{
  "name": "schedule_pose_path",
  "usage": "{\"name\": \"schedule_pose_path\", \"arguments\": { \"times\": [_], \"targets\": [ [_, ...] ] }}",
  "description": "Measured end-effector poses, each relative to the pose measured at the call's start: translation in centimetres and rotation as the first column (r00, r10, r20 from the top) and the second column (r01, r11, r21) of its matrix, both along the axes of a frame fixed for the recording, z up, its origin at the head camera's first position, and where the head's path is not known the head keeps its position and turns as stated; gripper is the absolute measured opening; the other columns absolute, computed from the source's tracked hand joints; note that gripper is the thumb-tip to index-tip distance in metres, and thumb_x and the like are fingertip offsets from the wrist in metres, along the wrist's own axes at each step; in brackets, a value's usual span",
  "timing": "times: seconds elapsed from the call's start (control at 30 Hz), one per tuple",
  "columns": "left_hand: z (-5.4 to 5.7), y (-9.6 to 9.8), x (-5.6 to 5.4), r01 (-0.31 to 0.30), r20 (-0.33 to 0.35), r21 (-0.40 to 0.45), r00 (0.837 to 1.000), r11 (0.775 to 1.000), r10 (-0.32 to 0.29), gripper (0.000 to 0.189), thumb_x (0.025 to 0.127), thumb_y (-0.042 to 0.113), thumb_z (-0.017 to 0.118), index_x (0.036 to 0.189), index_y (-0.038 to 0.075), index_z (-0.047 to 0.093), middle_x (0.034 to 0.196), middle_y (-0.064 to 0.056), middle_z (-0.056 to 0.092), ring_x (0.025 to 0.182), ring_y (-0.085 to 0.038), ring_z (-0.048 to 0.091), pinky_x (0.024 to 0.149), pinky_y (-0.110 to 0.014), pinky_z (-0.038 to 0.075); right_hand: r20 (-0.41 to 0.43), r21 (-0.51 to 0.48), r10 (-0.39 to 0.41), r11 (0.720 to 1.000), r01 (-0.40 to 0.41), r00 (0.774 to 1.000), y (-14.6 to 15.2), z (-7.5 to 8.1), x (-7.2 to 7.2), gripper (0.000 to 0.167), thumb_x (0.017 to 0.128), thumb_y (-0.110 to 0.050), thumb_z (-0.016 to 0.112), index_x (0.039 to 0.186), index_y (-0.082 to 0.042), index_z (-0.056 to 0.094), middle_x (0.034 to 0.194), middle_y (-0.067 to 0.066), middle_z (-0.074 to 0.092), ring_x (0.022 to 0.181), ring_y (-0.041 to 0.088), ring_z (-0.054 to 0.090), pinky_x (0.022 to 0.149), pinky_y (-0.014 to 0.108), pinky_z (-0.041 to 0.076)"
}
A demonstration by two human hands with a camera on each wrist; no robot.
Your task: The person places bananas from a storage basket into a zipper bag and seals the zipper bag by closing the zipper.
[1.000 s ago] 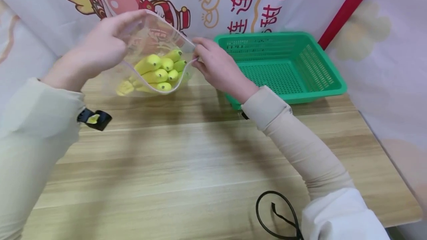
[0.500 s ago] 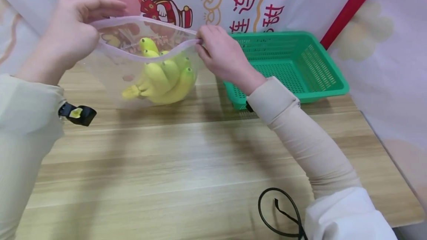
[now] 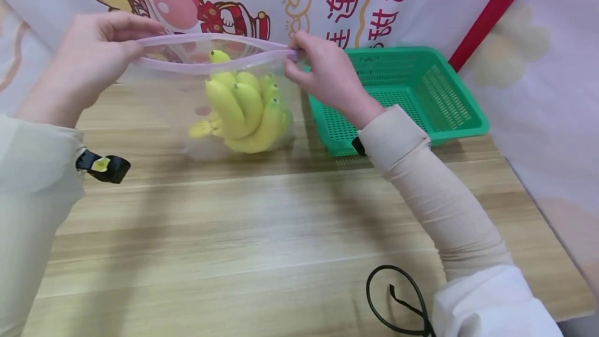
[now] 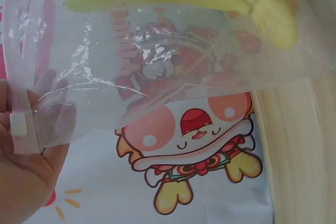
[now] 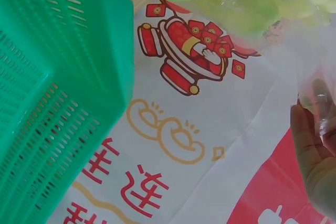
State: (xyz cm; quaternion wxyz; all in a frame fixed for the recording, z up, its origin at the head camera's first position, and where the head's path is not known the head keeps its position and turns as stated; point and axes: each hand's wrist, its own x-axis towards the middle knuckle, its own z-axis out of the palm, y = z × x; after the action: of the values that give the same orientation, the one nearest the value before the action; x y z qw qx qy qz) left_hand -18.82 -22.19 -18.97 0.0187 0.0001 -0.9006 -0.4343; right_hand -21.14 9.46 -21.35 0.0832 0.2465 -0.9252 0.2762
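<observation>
A clear zip bag [image 3: 168, 98] with a pink-edged mouth hangs between my two hands, holding a bunch of yellow bananas [image 3: 248, 113]. My left hand [image 3: 89, 61] pinches the left corner of the mouth, where a small white slider [image 4: 19, 124] shows in the left wrist view. At the opposite corner, my right hand [image 3: 327, 72] grips the rim between thumb and fingers. The mouth gapes a little in the middle, with one banana tip just under the rim. The lower part of the bag is close over the wooden table [image 3: 262, 233].
A green plastic basket [image 3: 398, 103] stands at the back right, just behind my right hand. A black cable [image 3: 398, 300] loops near the front right. Behind the table hangs a printed white cloth [image 3: 299, 4].
The bag's mouth has gone from wide and gaping to stretched and narrow. My left hand has moved left, my right hand slightly right. The bananas now hang more upright.
</observation>
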Motion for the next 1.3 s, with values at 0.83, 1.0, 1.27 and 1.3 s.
{"name": "schedule_pose_path", "arguments": {
  "times": [0.83, 1.0, 1.27, 1.3],
  "targets": [
    [-1.5, 0.8, 0.5, 0.06, -0.02, 0.099, 0.998, 0.993, -0.059, 0.02, 0.085, 0.03, 0.071, 0.104, 0.027, 0.072, 0.087, 0.023, 0.065, 0.082, -0.005, 0.043, 0.063, -0.018, 0.034, 0.013, -0.11, -0.132, 0.985, 0.132, 0.991, 0.4, -0.9, -1.5, 0.03, 0.097, -0.027, 0.052, 0.119, -0.013, 0.065, 0.12, 0.002, 0.067, 0.102, 0.011, 0.059, 0.087, 0.022, 0.049],
    [-1.3, 1.5, 0.7, 0.039, -0.059, 0.052, 0.998, 0.998, -0.036, 0.012, 0.086, 0.034, 0.069, 0.097, 0.03, 0.073, 0.084, 0.027, 0.063, 0.085, -0.003, 0.044, 0.067, -0.017, 0.034, -0.122, -0.041, -0.173, 0.985, 0.17, 0.977, -0.9, -0.3, -1.1, 0.041, 0.097, -0.044, 0.046, 0.121, -0.017, 0.064, 0.121, -0.002, 0.065, 0.115, 0.012, 0.055, 0.101, 0.024, 0.041],
    [-1.2, 2.1, 0.6, 0.025, -0.039, 0.086, 0.999, 0.996, -0.022, 0.015, 0.087, 0.036, 0.068, 0.098, 0.029, 0.074, 0.081, 0.027, 0.065, 0.086, -0.001, 0.047, 0.068, -0.014, 0.035, -0.134, 0.178, -0.065, 0.98, 0.089, 0.989, -5.1, 2.2, 0.2, 0.056, 0.096, -0.057, 0.039, 0.139, -0.023, 0.049, 0.142, -0.008, 0.052, 0.131, 0.007, 0.045, 0.11, 0.02, 0.035],
    [-1.2, 2.1, 0.6, 0.024, -0.037, 0.088, 0.999, 0.996, -0.021, 0.015, 0.087, 0.036, 0.068, 0.099, 0.029, 0.074, 0.081, 0.027, 0.065, 0.086, -0.001, 0.047, 0.068, -0.014, 0.035, -0.119, 0.198, -0.046, 0.978, 0.07, 0.992, -5.6, 2.5, 0.4, 0.056, 0.096, -0.057, 0.039, 0.14, -0.023, 0.048, 0.142, -0.009, 0.051, 0.13, 0.007, 0.046, 0.109, 0.02, 0.036]
  ]
}}
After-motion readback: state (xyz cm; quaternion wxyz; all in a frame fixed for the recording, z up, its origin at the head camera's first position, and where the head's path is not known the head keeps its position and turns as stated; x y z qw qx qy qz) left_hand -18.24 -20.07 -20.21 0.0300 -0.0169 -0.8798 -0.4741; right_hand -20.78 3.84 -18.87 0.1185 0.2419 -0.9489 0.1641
